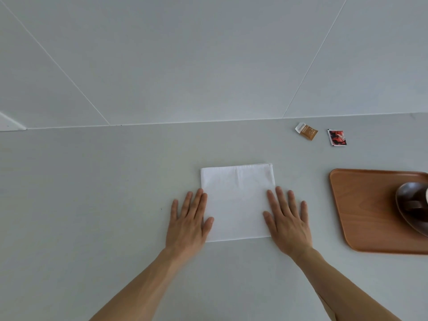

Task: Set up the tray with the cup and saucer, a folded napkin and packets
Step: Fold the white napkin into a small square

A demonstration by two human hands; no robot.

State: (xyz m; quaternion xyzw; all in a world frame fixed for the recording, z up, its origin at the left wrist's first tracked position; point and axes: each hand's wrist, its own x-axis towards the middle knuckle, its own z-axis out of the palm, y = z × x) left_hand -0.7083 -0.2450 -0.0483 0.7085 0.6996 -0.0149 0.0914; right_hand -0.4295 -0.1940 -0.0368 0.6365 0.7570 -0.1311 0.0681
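Fingers of both hands lie flat and straight, pressing the napkin's side edges, gripping nothing. Uneven pressure could skew the next fold.

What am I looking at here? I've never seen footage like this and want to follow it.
There is no machine here. One camera worn on a person's head looks forward and down at their two bare hands. The left hand and right hand lie flat, fingers straight, on the side edges of a white napkin spread on a pale counter. Nothing is gripped. Farther back lie two packets, a tan one and a red one. At right is a wooden tray carrying a dark cup on a saucer, partly cut off by the picture's edge.
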